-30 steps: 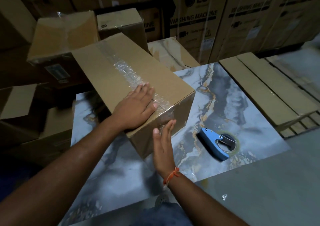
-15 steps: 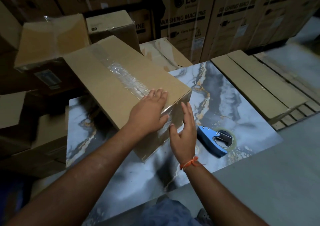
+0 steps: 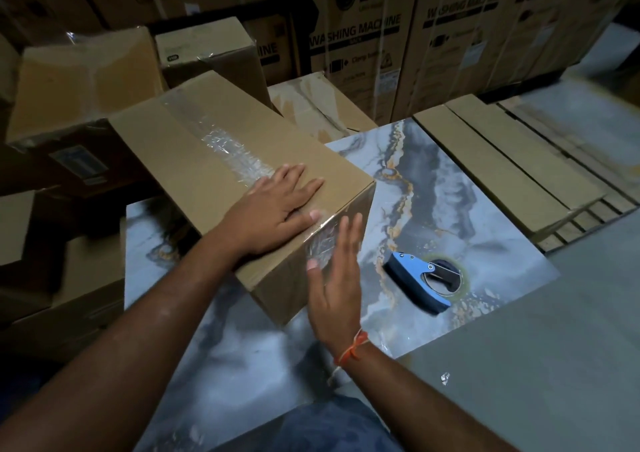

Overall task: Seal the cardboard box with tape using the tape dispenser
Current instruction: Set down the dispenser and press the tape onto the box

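- Head view: left hand [image 3: 277, 209] flat on the cardboard box [image 3: 207, 161], right hand [image 3: 337, 278] open against its near taped end; neither grips.
- Tape dispenser [image 3: 420, 282] lies right, free; rigid, best taken by its handle.

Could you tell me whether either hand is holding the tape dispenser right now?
No, the blue tape dispenser lies alone on the marbled surface, while the left hand and right hand are at the cardboard box.
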{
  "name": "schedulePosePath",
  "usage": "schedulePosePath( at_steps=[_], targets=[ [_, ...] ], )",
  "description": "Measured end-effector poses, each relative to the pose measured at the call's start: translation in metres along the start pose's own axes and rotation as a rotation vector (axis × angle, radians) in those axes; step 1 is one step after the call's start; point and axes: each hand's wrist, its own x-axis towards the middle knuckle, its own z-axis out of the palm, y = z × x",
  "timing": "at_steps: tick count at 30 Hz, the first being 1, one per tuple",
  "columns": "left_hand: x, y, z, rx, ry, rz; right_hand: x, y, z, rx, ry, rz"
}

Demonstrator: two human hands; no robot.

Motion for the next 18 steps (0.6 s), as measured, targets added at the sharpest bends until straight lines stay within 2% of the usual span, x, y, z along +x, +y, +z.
schedulePosePath(
  at_steps=[2, 4, 7, 9, 14, 18],
  targets=[
    [0.008, -0.003, -0.001, 0.064, -0.01, -0.02, -0.011, 0.0, 0.018, 0.013, -0.089, 0.018],
    [0.012, -0.001, 0.0, 0.082, -0.001, -0.015, -0.016, 0.006, 0.033, 0.082, -0.12, 0.128],
    [0.012, -0.002, 0.004, 0.095, 0.003, -0.019, -0.006, 0.023, 0.043, 0.301, -0.157, 0.505],
    [0.011, -0.003, 0.005, 0.096, 0.006, -0.021, 0.0, 0.032, 0.045, 0.424, -0.158, 0.653],
    [0.012, -0.003, 0.006, 0.099, 0.018, -0.013, 0.005, 0.038, 0.04, 0.403, -0.211, 0.713],
    [0.012, -0.002, 0.006, 0.086, 0.042, -0.02, 0.003, 0.049, 0.014, 0.25, -0.269, 0.762]
  ],
)
